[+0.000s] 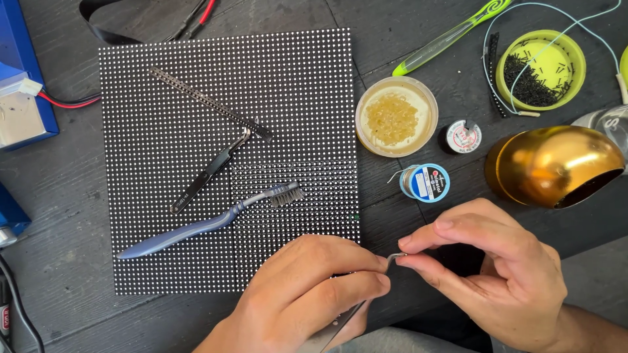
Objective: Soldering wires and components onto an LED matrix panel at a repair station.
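My left hand (307, 294) grips a slim metal tool (340, 323) whose tip reaches up to my right hand. My right hand (497, 265) pinches something thin and silvery (394, 257) between thumb and forefinger, right at the tool's tip; what it is I cannot tell. Both hands hover over the lower right corner of a black square panel (163, 98) covered in rows of white dots. On the panel lie a blue toothbrush (196, 229), black tweezers (209, 173) and a thin black strip (209, 104).
To the right of the panel stand a round tub of yellow flux (396, 116), a blue solder spool (425, 182), a small black spool (461, 136), a gold lamp shade (553, 167) and a yellow-green lid of small black parts (540, 68). A blue box (19, 78) sits far left.
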